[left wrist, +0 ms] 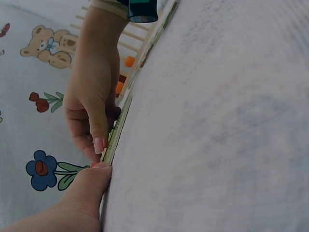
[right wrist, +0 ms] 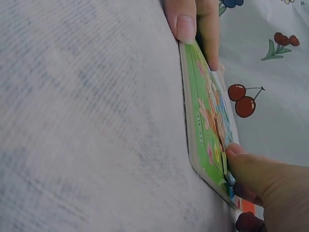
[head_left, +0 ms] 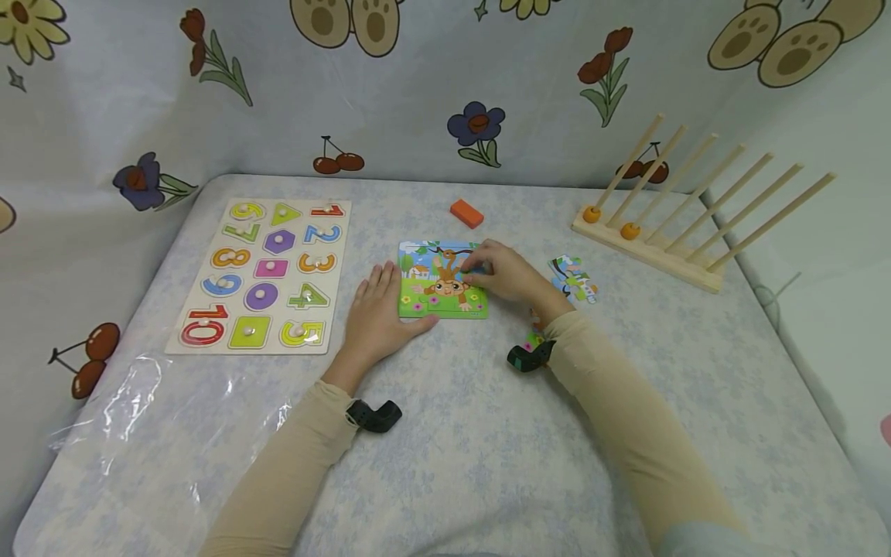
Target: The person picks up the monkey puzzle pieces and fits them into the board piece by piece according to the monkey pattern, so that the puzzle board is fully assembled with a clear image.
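Note:
A jigsaw puzzle board (head_left: 445,311) with a monkey picture lies flat on the table. My left hand (head_left: 379,313) lies along its left side, fingers straight, with the thumb at the front edge; that thumb also shows in the left wrist view. Over the board's right part, my right hand (head_left: 511,272) pinches a puzzle piece (right wrist: 225,164) between thumb and fingers. In the right wrist view this piece stands slightly raised at the board's edge, partly hidden by the fingers. Loose puzzle pieces (head_left: 574,280) lie right of the hand, and others (head_left: 534,340) show partly beneath the right wrist.
A number-and-shape board (head_left: 334,309) lies to the left, beside crinkled clear plastic (head_left: 132,394). Behind the puzzle is an orange block (head_left: 466,213). A wooden peg rack (head_left: 654,255) with two orange beads stands at the back right, near the patterned cloth wall.

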Demonstrator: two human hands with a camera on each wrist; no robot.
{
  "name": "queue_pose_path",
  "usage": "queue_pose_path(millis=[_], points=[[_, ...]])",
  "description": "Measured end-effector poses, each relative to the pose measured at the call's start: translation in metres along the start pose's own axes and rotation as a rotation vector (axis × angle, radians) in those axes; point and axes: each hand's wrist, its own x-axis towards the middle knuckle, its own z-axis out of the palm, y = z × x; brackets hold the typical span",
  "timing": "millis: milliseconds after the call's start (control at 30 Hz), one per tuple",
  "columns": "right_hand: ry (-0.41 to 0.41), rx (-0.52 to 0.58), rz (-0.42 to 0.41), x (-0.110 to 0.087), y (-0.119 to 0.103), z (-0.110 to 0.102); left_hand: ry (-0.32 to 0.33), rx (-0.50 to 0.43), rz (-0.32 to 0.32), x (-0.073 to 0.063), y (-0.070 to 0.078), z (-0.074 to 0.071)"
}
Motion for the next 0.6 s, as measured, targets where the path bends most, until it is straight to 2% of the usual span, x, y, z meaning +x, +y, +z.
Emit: queue_pose_path(millis=[167, 400, 600], points=[[-0.026, -0.006, -0.016, -0.003, 0.002, -0.002, 0.000, -0.002, 0.001, -0.001, 0.000, 0.000], [-0.115, -0.003, 0.004, -0.011, 0.003, -0.010, 0.001, 0.002, 0.001, -0.001, 0.001, 0.000], [-0.116, -0.019, 0.015, -0.010, 0.002, -0.010, -0.001, 0.002, -0.005, -0.001, 0.001, 0.000]])
